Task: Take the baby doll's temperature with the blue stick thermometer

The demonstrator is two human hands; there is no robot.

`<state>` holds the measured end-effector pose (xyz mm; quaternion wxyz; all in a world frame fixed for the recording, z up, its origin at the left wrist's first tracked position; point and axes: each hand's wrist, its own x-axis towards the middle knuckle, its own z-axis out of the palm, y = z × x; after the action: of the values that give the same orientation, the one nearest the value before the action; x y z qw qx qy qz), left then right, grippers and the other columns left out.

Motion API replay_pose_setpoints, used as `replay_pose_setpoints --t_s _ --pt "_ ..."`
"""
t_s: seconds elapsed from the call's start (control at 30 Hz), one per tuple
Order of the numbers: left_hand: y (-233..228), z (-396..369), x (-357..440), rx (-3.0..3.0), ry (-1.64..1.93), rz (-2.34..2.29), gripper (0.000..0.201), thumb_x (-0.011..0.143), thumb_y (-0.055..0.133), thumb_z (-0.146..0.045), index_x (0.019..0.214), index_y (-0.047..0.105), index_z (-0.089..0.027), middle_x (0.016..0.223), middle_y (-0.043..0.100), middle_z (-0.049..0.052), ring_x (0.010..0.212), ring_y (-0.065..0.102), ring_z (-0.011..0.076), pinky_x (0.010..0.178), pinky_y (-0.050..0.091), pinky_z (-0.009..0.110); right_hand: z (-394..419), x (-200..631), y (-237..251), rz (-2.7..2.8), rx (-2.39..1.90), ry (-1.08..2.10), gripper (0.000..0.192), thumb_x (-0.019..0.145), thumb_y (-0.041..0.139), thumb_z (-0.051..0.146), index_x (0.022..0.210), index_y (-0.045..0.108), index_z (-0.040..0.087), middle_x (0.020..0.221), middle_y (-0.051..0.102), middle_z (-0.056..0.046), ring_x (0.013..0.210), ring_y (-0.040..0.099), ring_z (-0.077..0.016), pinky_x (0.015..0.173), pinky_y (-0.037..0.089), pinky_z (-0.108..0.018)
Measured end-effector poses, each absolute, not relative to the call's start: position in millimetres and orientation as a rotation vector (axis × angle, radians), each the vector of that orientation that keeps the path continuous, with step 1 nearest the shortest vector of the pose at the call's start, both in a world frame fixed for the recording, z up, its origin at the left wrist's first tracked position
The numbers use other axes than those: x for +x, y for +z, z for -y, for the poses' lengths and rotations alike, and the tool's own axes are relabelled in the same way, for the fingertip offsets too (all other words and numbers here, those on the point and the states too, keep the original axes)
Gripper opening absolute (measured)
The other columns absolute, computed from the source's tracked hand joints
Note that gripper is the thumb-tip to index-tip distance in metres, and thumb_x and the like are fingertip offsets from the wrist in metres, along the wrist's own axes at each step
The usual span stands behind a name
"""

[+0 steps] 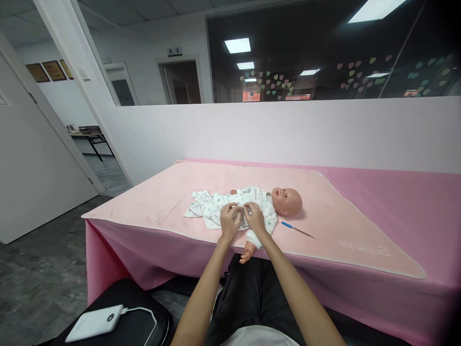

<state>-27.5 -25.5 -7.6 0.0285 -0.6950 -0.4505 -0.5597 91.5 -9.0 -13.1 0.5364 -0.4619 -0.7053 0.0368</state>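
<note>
Head view: one camera looks forward and down over a long counter [396, 202] draped in pink cloth.
Doll: a baby doll [252, 204] lies on its back on a pale pink blanket [162, 197], its head toward the right and its feet toward the left, near the front edge of the counter.
Clothing: a white printed baby suit [212, 204] covers the doll's body and legs; one bare doll hand [248, 252] hangs over the blanket's front edge.
Left hand: the left hand [229, 220] rests on the doll's middle, fingers [230, 207] curled and pinched on the front of the suit.
Right hand: the right hand [255, 216] sits just beside the left, touching it at the fingertips, its fingers [249, 207] also bent down onto the suit cloth; how much cloth each hand has hold of cannot be told.
Thermometer-like stick: a thin tool with a blue handle [297, 229] lies on the blanket, near the doll's head and to its right.
Lap: dark trousers [252, 293] show under the forearms.
Lower left: a white power bank [95, 323] with a cable lies on a black seat [144, 312].
Background: a white wall [288, 129] runs behind the counter, with a dark window [324, 48] above it.
</note>
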Motion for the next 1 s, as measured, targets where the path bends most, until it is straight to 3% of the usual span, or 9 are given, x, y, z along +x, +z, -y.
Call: replay_pose_setpoints --t_s 0.6,0.73,0.87,1.0 --pt "-4 27 -25 -2.128 -1.439 1.555 0.015 0.083 0.054 -0.027 0.089 0.068 -0.024 0.098 0.062 0.004 0.096 0.052 0.0206 0.085 0.036 0.035 12 92 -7 1.665 -1.081 0.147 0.017 0.083 0.042 0.020 0.082 0.059 0.019 0.084 0.063 -0.005 0.086 0.056 -0.0194 0.082 0.043 -0.034" --pt "-5 26 -28 -2.149 -1.415 1.562 0.013 0.082 0.056 -0.026 0.089 0.067 -0.025 0.098 0.062 0.003 0.097 0.051 0.0203 0.086 0.036 0.036 19 96 -3 1.683 -1.029 0.195 0.020 0.085 0.041 0.020 0.089 0.060 0.019 0.089 0.064 -0.005 0.089 0.058 -0.0184 0.082 0.045 -0.033" --pt "-5 25 -28 -2.172 -1.447 1.586 0.016 0.083 0.053 -0.026 0.095 0.065 -0.024 0.103 0.062 0.004 0.101 0.050 0.0214 0.088 0.035 0.038 52 129 -8 1.596 -1.080 0.236 0.025 0.086 0.041 0.025 0.102 0.059 0.019 0.109 0.062 -0.008 0.104 0.056 -0.0191 0.091 0.043 -0.035" --pt "16 50 -14 -2.154 -1.692 1.571 0.029 0.085 0.051 -0.030 0.112 0.057 -0.025 0.109 0.061 0.006 0.106 0.049 0.0244 0.096 0.030 0.047 100 201 -28 1.381 -1.447 0.078 0.031 0.086 0.043 0.035 0.106 0.058 0.017 0.109 0.063 -0.010 0.102 0.058 -0.0224 0.089 0.045 -0.037"
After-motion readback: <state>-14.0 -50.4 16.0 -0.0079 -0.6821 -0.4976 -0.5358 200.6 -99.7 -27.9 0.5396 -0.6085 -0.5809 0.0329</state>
